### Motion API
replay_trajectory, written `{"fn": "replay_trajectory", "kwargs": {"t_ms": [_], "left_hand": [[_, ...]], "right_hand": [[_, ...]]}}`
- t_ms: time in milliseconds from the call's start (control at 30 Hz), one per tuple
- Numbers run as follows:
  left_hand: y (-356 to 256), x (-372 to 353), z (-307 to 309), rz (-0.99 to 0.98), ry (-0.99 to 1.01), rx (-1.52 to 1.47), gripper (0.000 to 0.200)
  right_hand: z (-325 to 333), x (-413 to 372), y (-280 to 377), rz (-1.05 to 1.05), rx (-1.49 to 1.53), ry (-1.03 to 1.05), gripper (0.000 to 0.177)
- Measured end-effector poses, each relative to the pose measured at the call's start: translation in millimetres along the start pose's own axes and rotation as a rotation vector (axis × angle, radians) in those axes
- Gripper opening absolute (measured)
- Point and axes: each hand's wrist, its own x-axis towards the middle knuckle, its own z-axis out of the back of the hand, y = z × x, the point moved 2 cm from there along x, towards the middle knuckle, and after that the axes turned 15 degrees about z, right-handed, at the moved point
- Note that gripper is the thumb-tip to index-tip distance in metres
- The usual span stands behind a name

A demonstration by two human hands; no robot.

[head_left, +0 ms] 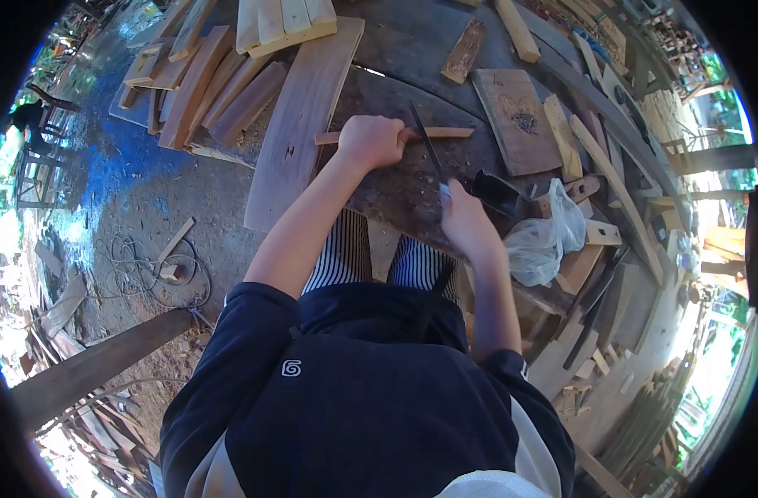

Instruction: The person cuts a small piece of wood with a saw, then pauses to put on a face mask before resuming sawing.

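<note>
Bench, dark, worn top. Landmark is the board, dark bits on it: plank well left, scrap beyond and left, plastic bag and black piece on the near side.

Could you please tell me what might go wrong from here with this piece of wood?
The long dark tool crosses the wooden strip close to the left hand, so a slip could catch the fingers. No clamp shows on the strip, so it might twist or shift. The plastic bag lies near the right hand and could get in its way.
</note>
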Motion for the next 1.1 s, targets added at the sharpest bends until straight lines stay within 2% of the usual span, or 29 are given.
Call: {"fn": "replay_trajectory", "kwargs": {"t_ms": [100, 167, 233, 367, 467, 667, 767, 867, 1000, 1100], "left_hand": [[-1, 2, -1, -0.035, -0.043, 0.009, 0.040], [-1, 3, 1, 0.010, 0.000, 0.014, 0.040], [-5, 2, 3, 0.019, -0.013, 0.002, 0.040], [-6, 4, 3, 0.073, -0.001, 0.000, 0.040], [-4, 3, 2, 0.051, -0.009, -0.014, 0.040], [-3, 4, 1, 0.051, 0.015, 0.031, 0.041], [-2, 4, 0, 0.034, 0.011, 0.000, 0.037], [-5, 1, 4, 0.040, 0.028, 0.004, 0.037], [-3, 2, 7, 0.053, 0.026, 0.011, 0.037], [-4, -1, 3, 0.042, 0.033, -0.004, 0.037]], "right_hand": [[-31, 61, -12, 0.030, -0.033, -0.085, 0.022], [-31, 74, -9, 0.053, -0.063, -0.155, 0.023], [-27, 64, -10, 0.038, -0.061, -0.072, 0.023], [8, -14, -3, 0.012, 0.082, 0.025, 0.017], [4, -23, -18, 0.027, 0.110, 0.032, 0.018], [-19, 63, -8, 0.044, 0.068, -0.103, 0.022], [-20, 76, -5, 0.034, -0.003, -0.080, 0.023], [-16, 42, -13, 0.024, 0.025, -0.002, 0.023], [-6, -25, -10, 0.030, 0.085, -0.019, 0.020], [-17, -12, -13, 0.008, 0.077, -0.033, 0.020]]}}
